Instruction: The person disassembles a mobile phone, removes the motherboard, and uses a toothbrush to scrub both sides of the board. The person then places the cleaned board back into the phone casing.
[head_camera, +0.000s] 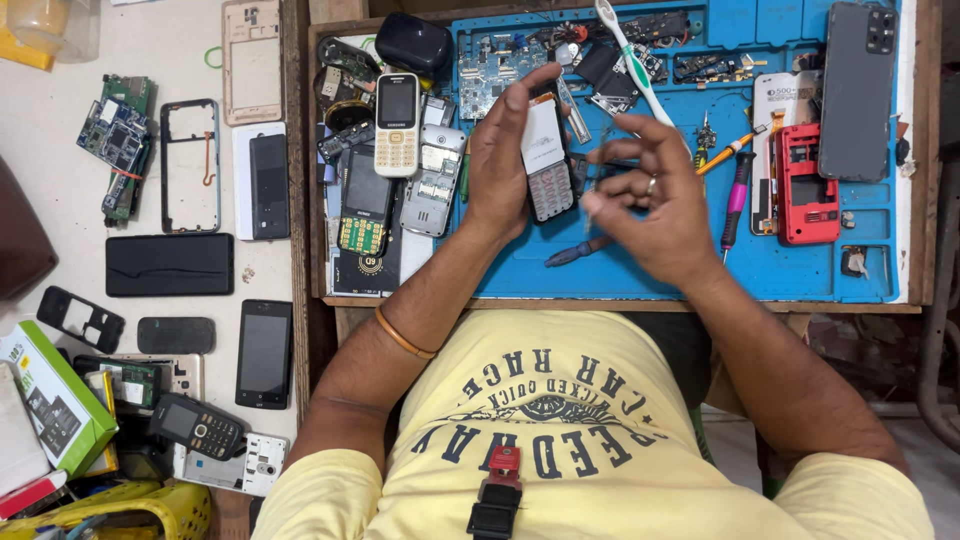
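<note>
Blue mat (640, 270), keypad phone (548, 160) in left hand (500, 165)

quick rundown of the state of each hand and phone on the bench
left hand: closed around keypad phone, held upright off the mat
right hand: empty, fingers curled beside it
white keypad phone: intact, face up
red phone frame: opened, lying flat
grey smartphone: face down
toothbrush: lying loose

Landmark: the blue rubber repair mat (640, 275) on the wooden bench. Over its middle the left hand (500, 160) holds an opened grey keypad phone (548, 160), the right hand (650, 205) just right of it. A red phone housing (806, 185) lies on the mat's right part, a white-and-gold keypad phone (397, 124) just off its left edge, and a black slab phone (264, 353) well left.
</note>
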